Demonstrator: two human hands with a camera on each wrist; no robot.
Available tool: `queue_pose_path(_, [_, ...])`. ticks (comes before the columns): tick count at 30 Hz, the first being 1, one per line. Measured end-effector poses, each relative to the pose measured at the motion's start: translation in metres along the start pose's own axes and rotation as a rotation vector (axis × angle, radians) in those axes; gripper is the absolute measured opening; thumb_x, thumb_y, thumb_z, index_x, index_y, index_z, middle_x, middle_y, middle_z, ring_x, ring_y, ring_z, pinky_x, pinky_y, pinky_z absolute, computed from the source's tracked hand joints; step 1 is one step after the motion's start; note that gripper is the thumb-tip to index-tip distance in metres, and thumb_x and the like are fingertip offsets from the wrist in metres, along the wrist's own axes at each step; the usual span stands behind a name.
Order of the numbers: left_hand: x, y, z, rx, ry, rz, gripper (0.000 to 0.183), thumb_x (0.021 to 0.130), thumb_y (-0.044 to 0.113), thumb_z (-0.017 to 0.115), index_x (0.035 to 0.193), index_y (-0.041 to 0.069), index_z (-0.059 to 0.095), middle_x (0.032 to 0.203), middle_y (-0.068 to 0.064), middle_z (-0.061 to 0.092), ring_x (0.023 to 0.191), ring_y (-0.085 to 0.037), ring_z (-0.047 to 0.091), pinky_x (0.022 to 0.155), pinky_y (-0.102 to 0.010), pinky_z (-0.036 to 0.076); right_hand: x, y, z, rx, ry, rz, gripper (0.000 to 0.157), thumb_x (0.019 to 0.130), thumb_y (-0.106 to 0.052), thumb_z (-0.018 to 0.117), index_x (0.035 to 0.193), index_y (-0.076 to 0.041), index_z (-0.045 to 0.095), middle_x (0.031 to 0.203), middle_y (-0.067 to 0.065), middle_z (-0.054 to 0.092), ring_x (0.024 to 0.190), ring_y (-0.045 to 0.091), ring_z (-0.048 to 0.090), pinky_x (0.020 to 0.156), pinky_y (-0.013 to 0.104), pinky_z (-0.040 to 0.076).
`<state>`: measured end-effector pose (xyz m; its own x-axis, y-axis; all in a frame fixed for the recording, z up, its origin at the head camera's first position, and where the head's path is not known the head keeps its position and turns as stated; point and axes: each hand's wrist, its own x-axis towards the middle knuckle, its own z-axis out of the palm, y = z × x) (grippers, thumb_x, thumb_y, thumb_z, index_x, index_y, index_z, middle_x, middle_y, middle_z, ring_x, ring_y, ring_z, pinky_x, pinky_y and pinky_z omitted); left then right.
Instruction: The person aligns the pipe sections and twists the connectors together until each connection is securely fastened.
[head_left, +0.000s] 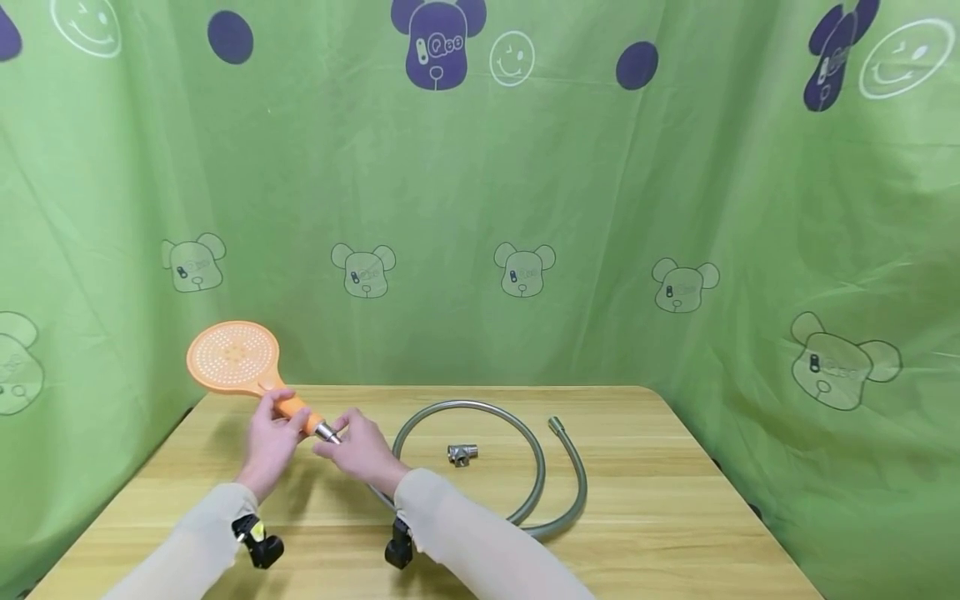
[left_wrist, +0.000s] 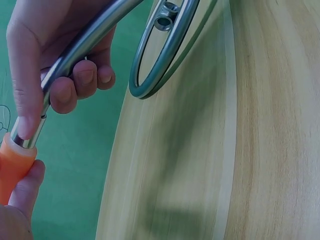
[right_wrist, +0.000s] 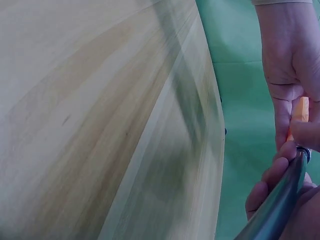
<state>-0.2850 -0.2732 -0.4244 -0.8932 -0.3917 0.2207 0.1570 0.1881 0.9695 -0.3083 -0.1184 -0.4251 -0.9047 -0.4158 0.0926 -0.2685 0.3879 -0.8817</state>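
An orange shower head (head_left: 233, 357) with a perforated round face is held up over the table's far left by my left hand (head_left: 272, 442), fingers around its handle. Pinched in my right hand (head_left: 362, 448) is the metal end fitting of a grey shower hose (head_left: 542, 467), right at the base of the handle. In the left wrist view the silver collar (left_wrist: 24, 141) meets the orange handle (left_wrist: 14, 165), and the right fingers (left_wrist: 64, 95) wrap the hose beside it. The right wrist view shows the hose (right_wrist: 280, 200) running through the right hand toward the handle.
On the wooden table (head_left: 637, 500) the hose lies in a loop, its free end (head_left: 555, 423) at the right. Inside the loop lies a small metal T-shaped fitting (head_left: 462, 454). A green printed curtain (head_left: 585, 183) surrounds the back and sides.
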Motion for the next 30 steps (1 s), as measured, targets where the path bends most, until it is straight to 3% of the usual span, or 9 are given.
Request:
queue_pose_path(8, [0.0006, 0.0005, 0.0012, -0.007, 0.007, 0.001, 0.044, 0.099, 0.002, 0.058, 0.139, -0.003, 0.04, 0.12, -0.023, 0.045, 0.08, -0.001, 0.06, 0.077, -0.015, 0.059, 0.0001, -0.0009, 0.0022, -0.045, 0.027, -0.03, 0.021, 0.095, -0.028, 0.07, 0.088, -0.017, 0.054, 0.065, -0.004, 0.059, 0.05, 0.009, 0.048, 0.04, 0.022, 0.036])
queue_pose_path(13, [-0.0005, 0.0011, 0.0008, -0.012, 0.002, -0.003, 0.044, 0.1, 0.002, 0.057, 0.139, -0.003, 0.04, 0.12, -0.023, 0.045, 0.08, -0.001, 0.06, 0.076, -0.014, 0.059, 0.0017, -0.0032, 0.0033, -0.064, 0.023, 0.007, 0.025, 0.098, -0.035, 0.065, 0.08, -0.017, 0.059, 0.062, -0.004, 0.061, 0.048, 0.009, 0.045, 0.04, 0.023, 0.033])
queue_pose_path(18, [-0.0008, 0.0019, 0.0006, -0.014, -0.005, -0.009, 0.045, 0.099, 0.002, 0.058, 0.14, -0.003, 0.039, 0.121, -0.023, 0.044, 0.082, -0.002, 0.06, 0.077, -0.015, 0.059, 0.0027, -0.0017, 0.0026, -0.056, 0.018, 0.028, 0.021, 0.094, -0.038, 0.07, 0.09, -0.019, 0.061, 0.062, -0.003, 0.062, 0.047, 0.01, 0.046, 0.04, 0.023, 0.034])
queue_pose_path(22, [-0.0011, 0.0029, 0.0007, -0.01, -0.008, -0.016, 0.045, 0.099, 0.002, 0.058, 0.14, -0.002, 0.039, 0.121, -0.023, 0.044, 0.082, -0.002, 0.06, 0.078, -0.015, 0.059, 0.0025, 0.0004, 0.0017, -0.064, 0.023, 0.01, 0.028, 0.089, -0.036, 0.077, 0.098, -0.02, 0.055, 0.064, -0.003, 0.058, 0.047, 0.009, 0.047, 0.039, 0.024, 0.036])
queue_pose_path(30, [-0.0011, 0.0026, 0.002, -0.02, -0.001, -0.013, 0.044, 0.1, 0.001, 0.057, 0.14, -0.003, 0.039, 0.12, -0.022, 0.044, 0.081, -0.001, 0.06, 0.077, -0.015, 0.059, 0.0006, -0.0017, 0.0023, -0.109, 0.062, -0.028, 0.023, 0.092, -0.033, 0.074, 0.09, -0.018, 0.056, 0.064, -0.005, 0.059, 0.049, 0.009, 0.048, 0.04, 0.024, 0.036])
